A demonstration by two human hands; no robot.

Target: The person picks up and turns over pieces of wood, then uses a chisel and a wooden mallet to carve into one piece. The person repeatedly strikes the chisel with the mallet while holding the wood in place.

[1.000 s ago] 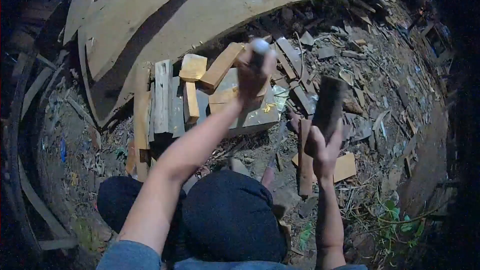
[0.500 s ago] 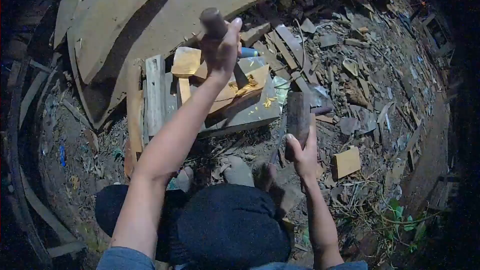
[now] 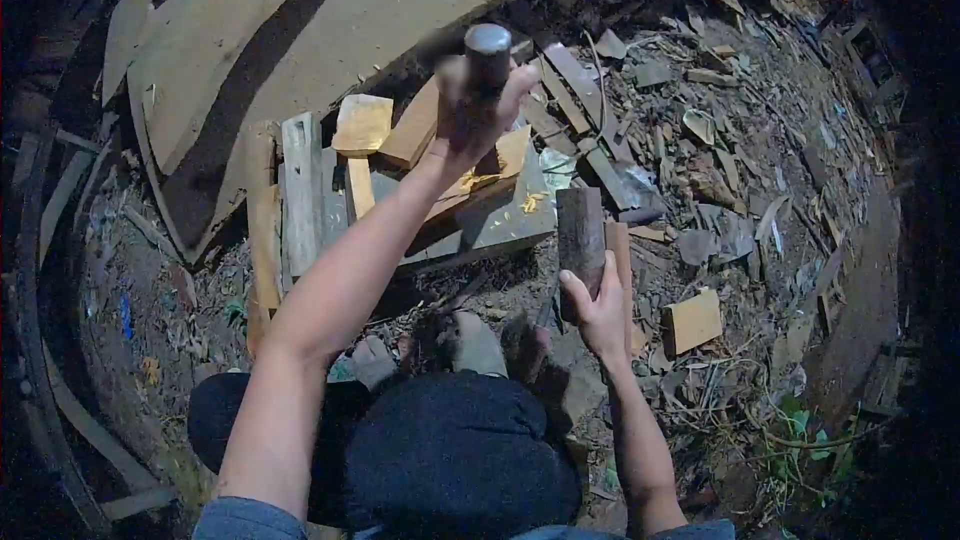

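Observation:
My left hand [image 3: 478, 110] is wrapped round an upright cylindrical tool [image 3: 488, 52] with a round metallic top. Its lower end is hidden behind the hand, above a light wood piece [image 3: 512, 155] with yellow shavings [image 3: 476, 181] on it. That piece lies on a grey board [image 3: 470, 243]. Lower right, my right hand [image 3: 600, 318] grips a dark, worn wooden block [image 3: 580, 232], held upright and apart from the board.
A squarish wood block [image 3: 363, 125] and long upright planks [image 3: 301, 190] are at the left of the board. Large curved sheets [image 3: 380, 15] lie behind. Another light block [image 3: 695, 322] sits on the debris-strewn ground at right. My feet are below the board.
My left hand has shifted right with the tool, whose top now faces me more directly. My right hand and the dark block have moved slightly left.

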